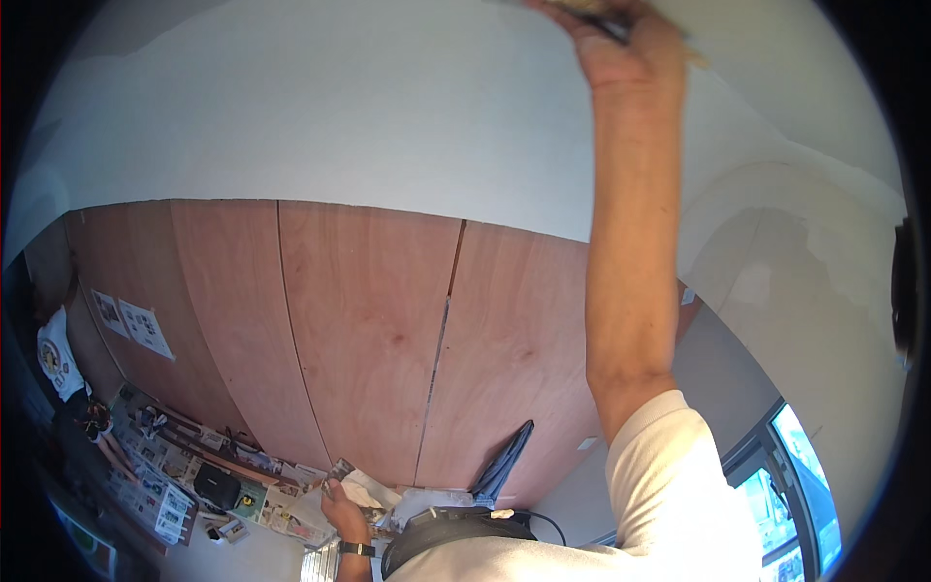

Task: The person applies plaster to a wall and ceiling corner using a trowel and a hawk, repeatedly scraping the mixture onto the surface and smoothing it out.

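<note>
- My right hand (pixel 632 50) is at the far end of my outstretched arm, fingers curled closed around a dark, narrow tool (pixel 611 29); the picture's edge cuts it off and it blurs, so I can't tell its full shape.
- I take it I hold that arm straight because the pale wall surface (pixel 339 107) starts above the wooden panels (pixel 373 330); whether the tool touches it, I can't tell.
- My left hand (pixel 346 516) is near and to the left, bent in by my waist, probably to keep its load close; a watch (pixel 357 549) circles the wrist.
- Those fingers look mostly closed on a small grey tool (pixel 340 469); a pale flat piece (pixel 367 490) lies just right of it, and I can't tell if I grip that too.
- On the far left, printed sheets (pixel 173 512) are spread about, likely as protection, with a black case (pixel 217 487) on them.
- A co-worker (pixel 60 354) stands beyond, at the left.
- Right of my left hand, a folded blue thing (pixel 504 461) leans against the panels.
</note>
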`<state>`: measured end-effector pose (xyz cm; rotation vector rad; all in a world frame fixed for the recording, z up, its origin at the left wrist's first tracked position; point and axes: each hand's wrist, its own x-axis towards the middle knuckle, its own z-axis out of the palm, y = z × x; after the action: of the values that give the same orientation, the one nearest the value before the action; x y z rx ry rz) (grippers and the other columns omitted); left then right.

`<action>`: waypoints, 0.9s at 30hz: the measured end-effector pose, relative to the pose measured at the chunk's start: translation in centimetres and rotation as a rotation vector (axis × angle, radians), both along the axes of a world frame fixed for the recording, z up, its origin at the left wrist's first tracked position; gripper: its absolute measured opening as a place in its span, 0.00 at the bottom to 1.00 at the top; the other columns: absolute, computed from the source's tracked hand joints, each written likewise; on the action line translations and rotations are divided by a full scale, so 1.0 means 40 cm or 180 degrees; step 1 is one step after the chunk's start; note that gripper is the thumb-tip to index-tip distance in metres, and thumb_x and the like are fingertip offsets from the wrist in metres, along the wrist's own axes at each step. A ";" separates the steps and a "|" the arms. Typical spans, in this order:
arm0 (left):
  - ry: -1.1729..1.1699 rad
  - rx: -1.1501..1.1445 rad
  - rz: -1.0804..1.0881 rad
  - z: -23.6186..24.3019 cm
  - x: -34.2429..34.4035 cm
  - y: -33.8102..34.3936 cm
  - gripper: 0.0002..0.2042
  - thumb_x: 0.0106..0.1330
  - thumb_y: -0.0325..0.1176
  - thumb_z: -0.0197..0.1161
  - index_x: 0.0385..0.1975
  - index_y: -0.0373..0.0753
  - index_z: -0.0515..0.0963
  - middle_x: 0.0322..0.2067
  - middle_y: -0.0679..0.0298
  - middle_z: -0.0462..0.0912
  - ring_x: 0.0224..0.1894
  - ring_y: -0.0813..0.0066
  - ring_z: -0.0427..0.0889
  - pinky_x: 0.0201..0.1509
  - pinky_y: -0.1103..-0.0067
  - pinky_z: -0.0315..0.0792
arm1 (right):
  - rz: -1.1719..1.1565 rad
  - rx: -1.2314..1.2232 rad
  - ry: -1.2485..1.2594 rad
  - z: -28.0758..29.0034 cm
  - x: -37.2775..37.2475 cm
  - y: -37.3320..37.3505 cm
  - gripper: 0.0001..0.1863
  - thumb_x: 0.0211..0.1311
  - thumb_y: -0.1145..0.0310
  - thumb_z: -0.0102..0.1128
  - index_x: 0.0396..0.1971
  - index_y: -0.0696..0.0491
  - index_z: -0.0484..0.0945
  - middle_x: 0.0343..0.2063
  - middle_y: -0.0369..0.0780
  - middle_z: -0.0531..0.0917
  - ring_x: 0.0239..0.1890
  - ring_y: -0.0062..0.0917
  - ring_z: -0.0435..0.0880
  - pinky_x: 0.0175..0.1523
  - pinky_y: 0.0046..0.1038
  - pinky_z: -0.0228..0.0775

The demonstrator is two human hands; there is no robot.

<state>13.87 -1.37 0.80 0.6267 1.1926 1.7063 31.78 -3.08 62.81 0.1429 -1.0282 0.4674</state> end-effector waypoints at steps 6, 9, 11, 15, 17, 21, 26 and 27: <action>-0.0027 -0.0141 -0.0254 -0.009 0.025 0.002 0.15 0.78 0.34 0.49 0.48 0.25 0.75 0.42 0.58 0.81 0.40 0.70 0.79 0.47 0.73 0.73 | 0.0206 0.0358 -0.0133 -0.134 0.094 -0.135 0.19 0.66 0.84 0.42 0.56 0.67 0.60 0.64 0.56 0.61 0.71 0.56 0.57 0.70 0.70 0.54; -0.0149 -0.0158 -0.0170 -0.040 -0.008 0.005 0.15 0.78 0.35 0.50 0.49 0.26 0.74 0.42 0.58 0.81 0.41 0.69 0.80 0.47 0.72 0.75 | -0.0120 -0.0095 0.0042 -0.269 0.168 -0.079 0.18 0.66 0.83 0.46 0.56 0.62 0.67 0.59 0.49 0.71 0.65 0.44 0.70 0.69 0.55 0.65; -0.0366 -0.0144 -0.0164 -0.022 -0.004 0.002 0.16 0.78 0.36 0.51 0.50 0.26 0.74 0.43 0.57 0.82 0.41 0.68 0.81 0.47 0.71 0.76 | -0.0199 -0.0465 0.0166 -0.368 0.238 -0.050 0.18 0.62 0.85 0.52 0.52 0.58 0.69 0.45 0.43 0.76 0.48 0.33 0.80 0.55 0.47 0.77; -0.0570 -0.0222 -0.0269 -0.007 0.001 0.004 0.18 0.78 0.39 0.53 0.54 0.27 0.71 0.46 0.56 0.81 0.43 0.66 0.83 0.48 0.70 0.78 | -0.0130 -0.1581 0.0409 -0.512 0.360 0.017 0.23 0.61 0.86 0.53 0.57 0.57 0.67 0.47 0.43 0.77 0.46 0.32 0.81 0.53 0.45 0.78; -0.0604 -0.0277 -0.0312 -0.019 -0.003 0.008 0.19 0.77 0.40 0.53 0.55 0.27 0.70 0.47 0.55 0.80 0.44 0.65 0.82 0.48 0.69 0.77 | 0.0004 -0.1824 0.0463 -0.560 0.392 0.040 0.24 0.61 0.86 0.54 0.58 0.57 0.67 0.48 0.43 0.77 0.48 0.33 0.82 0.54 0.45 0.79; -0.0561 -0.0345 -0.0453 -0.063 -0.027 0.020 0.22 0.77 0.42 0.55 0.57 0.27 0.68 0.50 0.53 0.79 0.47 0.63 0.81 0.50 0.68 0.77 | 0.0217 -0.1942 0.0522 -0.602 0.417 0.067 0.24 0.60 0.87 0.54 0.57 0.58 0.66 0.50 0.44 0.77 0.52 0.35 0.81 0.56 0.45 0.80; -0.0458 -0.0255 -0.0253 -0.008 -0.007 0.001 0.17 0.77 0.41 0.55 0.50 0.30 0.73 0.44 0.58 0.82 0.44 0.66 0.83 0.48 0.69 0.78 | 0.0469 -0.1940 0.0520 -0.614 0.467 0.099 0.24 0.61 0.86 0.55 0.57 0.59 0.66 0.50 0.44 0.77 0.52 0.33 0.81 0.55 0.42 0.80; -0.0491 -0.0242 -0.0266 0.000 -0.008 -0.002 0.17 0.77 0.41 0.55 0.50 0.31 0.74 0.44 0.58 0.82 0.44 0.66 0.83 0.48 0.68 0.78 | 0.0533 -0.1921 0.0506 -0.613 0.462 0.100 0.24 0.61 0.86 0.55 0.57 0.58 0.67 0.50 0.43 0.77 0.52 0.33 0.81 0.55 0.41 0.80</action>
<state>13.53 -1.46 0.79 0.4831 1.1017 1.6014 50.25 0.90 38.31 -0.2711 -0.6865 0.8846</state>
